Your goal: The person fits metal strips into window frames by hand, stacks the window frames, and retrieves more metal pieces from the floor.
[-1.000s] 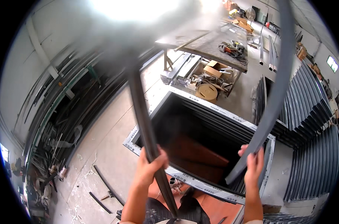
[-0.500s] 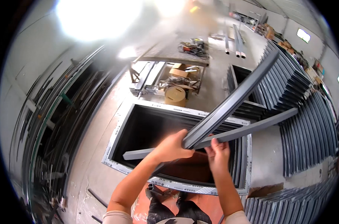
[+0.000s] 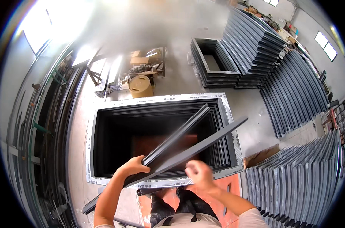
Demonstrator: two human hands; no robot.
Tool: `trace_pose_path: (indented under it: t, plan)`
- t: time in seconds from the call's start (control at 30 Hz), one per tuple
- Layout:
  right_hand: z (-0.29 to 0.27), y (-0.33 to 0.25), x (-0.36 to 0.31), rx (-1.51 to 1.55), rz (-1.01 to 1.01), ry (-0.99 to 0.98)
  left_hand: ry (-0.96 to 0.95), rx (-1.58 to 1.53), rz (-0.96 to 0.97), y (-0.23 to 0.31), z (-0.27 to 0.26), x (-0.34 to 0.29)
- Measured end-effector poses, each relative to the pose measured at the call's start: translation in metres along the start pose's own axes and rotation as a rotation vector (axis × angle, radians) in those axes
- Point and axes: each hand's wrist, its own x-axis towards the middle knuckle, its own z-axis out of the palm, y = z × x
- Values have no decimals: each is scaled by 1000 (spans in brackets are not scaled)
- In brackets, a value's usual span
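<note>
My left hand [image 3: 133, 166] is closed around two long dark grey metal profiles near their lower ends. The grooved profile [image 3: 176, 133] slants up and away to the right; the flatter profile [image 3: 197, 147] crosses at a lower angle and reaches past the right rim of the frames. Both lie over a stack of rectangular window-like frames [image 3: 142, 100], whose top rim is covered in printed white film. My right hand [image 3: 201, 174] hovers just to the near side of the flatter profile, apart from it. Its fingers look curled but are blurred.
More dark frames [image 3: 252, 45] are stacked at the far right, with upright rows of frames [image 3: 294, 182] along the right side. A tan drum [image 3: 140, 86] stands beyond the stack. Long profiles fill a rack [image 3: 47, 129] on the left. Orange sheeting [image 3: 214, 195] lies around my feet.
My right hand has come off the profile. My left hand has drawn both profiles down and toward me on the left. The view has turned to the right.
</note>
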Motion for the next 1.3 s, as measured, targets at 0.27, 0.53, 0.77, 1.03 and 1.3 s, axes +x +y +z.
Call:
trace_pose_path:
  t: [0.27, 0.53, 0.77, 1.03, 1.3]
  plan:
    - [-93, 65, 124, -799, -545, -145, -130, -29, -2, -11, -9, -17]
    - [-89, 105, 130, -595, -714, -470, 43, 248, 48, -20, -3, -42]
    - [-69, 123, 59, -443, -406, -537, 440, 315, -89, -40, -5, -51]
    - [-16, 108, 34, -403, -215, -783, 498, 223, -250, -110, 24, -41]
    - [-5, 115, 42, -406, -255, -822, 534, 224, -279, -139, 42, -43]
